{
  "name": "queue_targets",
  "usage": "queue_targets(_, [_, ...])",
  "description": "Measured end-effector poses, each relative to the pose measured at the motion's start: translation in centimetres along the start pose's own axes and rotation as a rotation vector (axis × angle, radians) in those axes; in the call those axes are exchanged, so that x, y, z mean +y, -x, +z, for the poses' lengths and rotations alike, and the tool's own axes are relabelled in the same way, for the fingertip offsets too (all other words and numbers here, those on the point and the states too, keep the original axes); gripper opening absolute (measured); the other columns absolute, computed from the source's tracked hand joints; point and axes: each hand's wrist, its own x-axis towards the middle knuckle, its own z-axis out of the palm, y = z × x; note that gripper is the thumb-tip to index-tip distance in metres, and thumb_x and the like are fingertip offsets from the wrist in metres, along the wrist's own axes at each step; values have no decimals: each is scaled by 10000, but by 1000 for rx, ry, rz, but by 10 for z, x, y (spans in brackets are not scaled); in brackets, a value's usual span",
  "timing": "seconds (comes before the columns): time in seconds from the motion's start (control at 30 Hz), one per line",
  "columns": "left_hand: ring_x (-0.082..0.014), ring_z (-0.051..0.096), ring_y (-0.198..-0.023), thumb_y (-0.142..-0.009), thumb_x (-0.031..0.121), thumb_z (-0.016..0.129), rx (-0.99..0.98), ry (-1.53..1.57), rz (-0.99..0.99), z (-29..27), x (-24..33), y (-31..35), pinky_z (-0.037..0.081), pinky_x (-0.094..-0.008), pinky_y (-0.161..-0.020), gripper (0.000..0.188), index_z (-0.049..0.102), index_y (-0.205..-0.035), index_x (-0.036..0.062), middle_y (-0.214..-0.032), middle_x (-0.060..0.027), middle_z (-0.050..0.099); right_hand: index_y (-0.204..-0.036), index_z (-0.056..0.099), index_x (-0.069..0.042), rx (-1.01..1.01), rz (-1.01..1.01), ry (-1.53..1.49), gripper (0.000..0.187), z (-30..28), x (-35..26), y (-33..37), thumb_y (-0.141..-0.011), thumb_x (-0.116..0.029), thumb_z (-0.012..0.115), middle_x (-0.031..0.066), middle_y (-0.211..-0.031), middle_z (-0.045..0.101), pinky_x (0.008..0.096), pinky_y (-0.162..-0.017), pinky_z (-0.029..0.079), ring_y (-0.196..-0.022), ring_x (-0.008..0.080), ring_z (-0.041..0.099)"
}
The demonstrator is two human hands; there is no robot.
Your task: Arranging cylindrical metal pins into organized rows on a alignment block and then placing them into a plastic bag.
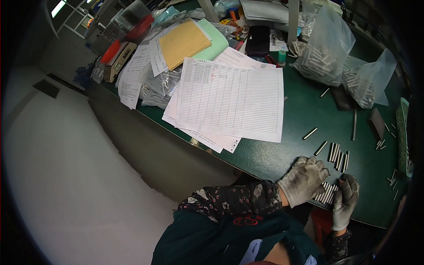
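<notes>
Head view, single entry.

Item 1: left hand, in a grey work glove, palm down on the green counter near its front edge. Fingers spread and lying flat over one end of a row of small metal rods; they press on the rods and do not close round any. The forearm, in a dark flowered sleeve, comes in from the lower edge and crosses toward the right.

Item 2: right hand, gloved alike, set upright just beside the rods' other end, fingers curled loosely with the tips touching the row (whether any single rod is pinched cannot be told).

Item 3: a second group of rods, laid side by side a little further back on the counter, apart from both hands.

Item 4: loose rods, scattered singly across the counter, with more at the right by a green tray.

Item 5: two clear plastic bags, well back, holding many more rods.

Item 6: printed table sheets, with a yellow folder and other papers behind, at the left.

State of work, as a judgement: two small batches stand lined up; the scattered rods and both bags remain unsorted, so most of the sorting is left.
</notes>
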Motion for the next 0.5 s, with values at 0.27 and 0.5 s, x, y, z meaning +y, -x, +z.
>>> queue_targets(0.27, [-221,550,-971,-793,364,575,73,3,10,4,-1,1,408,-387,-871,377,595,-1038,77,-971,-80,581,-1048,612,31,-11,13,0,280,-2,-3,-1,-842,-145,542,151,-1118,574,424,-971,368,-1099,315,503])
queue_targets(0.5, [-219,555,-959,-790,368,576,39,-8,7,2,0,-1,413,-382,-867,380,595,-1030,74,-956,-82,581,-1036,607,24,-16,16,14,264,-2,-1,0,-845,-145,544,151,-1113,573,430,-971,365,-1098,319,502])
